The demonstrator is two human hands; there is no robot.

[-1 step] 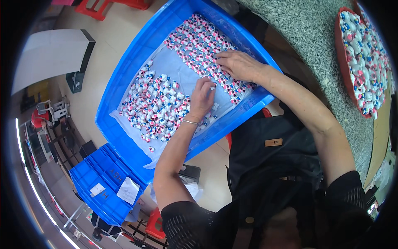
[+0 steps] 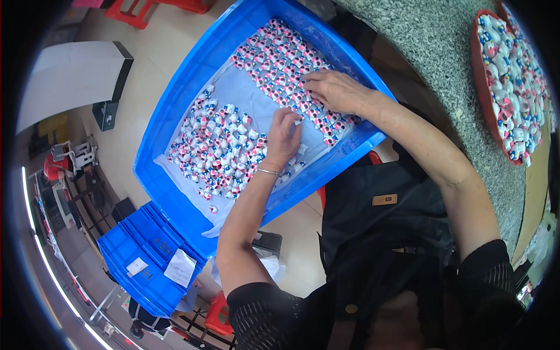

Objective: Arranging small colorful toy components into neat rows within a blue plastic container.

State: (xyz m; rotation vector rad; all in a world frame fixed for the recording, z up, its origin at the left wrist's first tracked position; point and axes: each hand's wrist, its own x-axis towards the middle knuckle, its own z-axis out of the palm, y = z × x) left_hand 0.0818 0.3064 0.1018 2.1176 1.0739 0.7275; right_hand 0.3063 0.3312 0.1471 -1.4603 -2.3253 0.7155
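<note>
A large blue plastic bin (image 2: 156, 131) is lined with a white cloth sheet (image 2: 245, 93). Small white figurines with pink and blue parts stand in close rows (image 2: 283, 55) along its far right side. A loose heap of the same figurines (image 2: 219, 149) lies on the left half of the sheet. Between heap and rows, my left hand (image 2: 284, 140) pinches a small white figurine (image 2: 298, 121) at its fingertips, mostly hidden by the fingers. My right hand (image 2: 338, 92) rests over the rows, fingers slightly bent and apart, touching the figurines there; nothing shows in its grip.
A speckled stone counter (image 2: 426, 52) runs along the right, with a red container (image 2: 487, 87) full of similar figurines on it. Stacked blue crates (image 2: 140, 251) with paper notes stand at lower left. Red stools (image 2: 131, 13) stand on the tiled floor beyond the bin.
</note>
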